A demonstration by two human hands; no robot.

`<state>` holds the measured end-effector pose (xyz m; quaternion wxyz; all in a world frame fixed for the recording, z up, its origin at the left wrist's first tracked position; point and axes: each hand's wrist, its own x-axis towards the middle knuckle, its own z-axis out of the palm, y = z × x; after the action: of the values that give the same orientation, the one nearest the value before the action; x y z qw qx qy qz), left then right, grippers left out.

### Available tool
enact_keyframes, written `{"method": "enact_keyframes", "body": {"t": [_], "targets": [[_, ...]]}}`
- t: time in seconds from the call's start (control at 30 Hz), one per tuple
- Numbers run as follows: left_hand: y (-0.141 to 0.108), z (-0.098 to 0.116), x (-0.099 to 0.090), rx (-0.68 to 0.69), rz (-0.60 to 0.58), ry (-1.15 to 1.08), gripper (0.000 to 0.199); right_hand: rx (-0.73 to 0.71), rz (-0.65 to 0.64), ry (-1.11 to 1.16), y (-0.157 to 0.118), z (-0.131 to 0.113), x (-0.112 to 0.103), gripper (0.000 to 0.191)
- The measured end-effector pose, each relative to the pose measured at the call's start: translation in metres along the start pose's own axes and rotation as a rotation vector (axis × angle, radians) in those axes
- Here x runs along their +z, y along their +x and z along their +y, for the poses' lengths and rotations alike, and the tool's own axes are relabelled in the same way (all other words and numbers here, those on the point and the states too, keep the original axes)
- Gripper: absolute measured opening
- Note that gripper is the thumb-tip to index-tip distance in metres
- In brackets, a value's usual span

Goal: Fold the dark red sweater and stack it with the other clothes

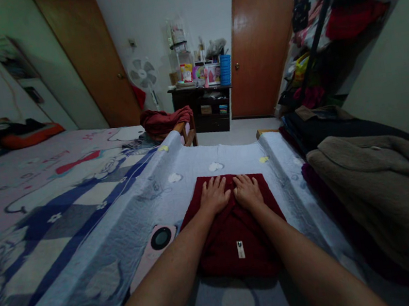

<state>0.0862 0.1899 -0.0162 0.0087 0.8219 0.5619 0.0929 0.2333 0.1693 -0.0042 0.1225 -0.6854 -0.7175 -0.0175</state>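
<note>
A dark red garment, folded into a compact shape with a small pale tag near its front edge, lies on the light blue patterned sheet. Both hands rest flat on its far part, side by side with a small gap between them. My left hand has its fingers spread on the cloth, left of the middle. Just to the right, my right hand presses palm down, its fingers apart. A pink phone with a round dark camera area lies left of the garment, partly behind my left forearm.
Folded brown and dark clothes are piled on the right. A patterned bed cover spreads out on the left. Farther off are a reddish cloth on a wooden bed end, a fan and a dark cabinet.
</note>
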Motion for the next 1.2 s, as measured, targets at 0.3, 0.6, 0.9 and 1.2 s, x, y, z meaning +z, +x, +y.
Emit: {"method": "enact_keyframes", "body": {"t": [0.3, 0.6, 0.9, 1.2], "targets": [[0.001, 0.0, 0.0, -0.002, -0.012, -0.006, 0.06, 0.047, -0.055, -0.022, 0.001, 0.002, 0.003, 0.051], [0.0, 0.0, -0.001, 0.009, -0.006, -0.003, 0.06, 0.037, -0.244, 0.024, 0.018, 0.015, -0.021, 0.059], [-0.001, 0.0, -0.002, 0.009, -0.016, 0.001, 0.06, -0.006, -0.001, -0.026, -0.01, 0.015, -0.025, 0.041], [-0.001, -0.001, -0.001, 0.009, -0.005, 0.005, 0.059, 0.024, -0.025, -0.051, -0.02, 0.01, -0.005, 0.052]]}}
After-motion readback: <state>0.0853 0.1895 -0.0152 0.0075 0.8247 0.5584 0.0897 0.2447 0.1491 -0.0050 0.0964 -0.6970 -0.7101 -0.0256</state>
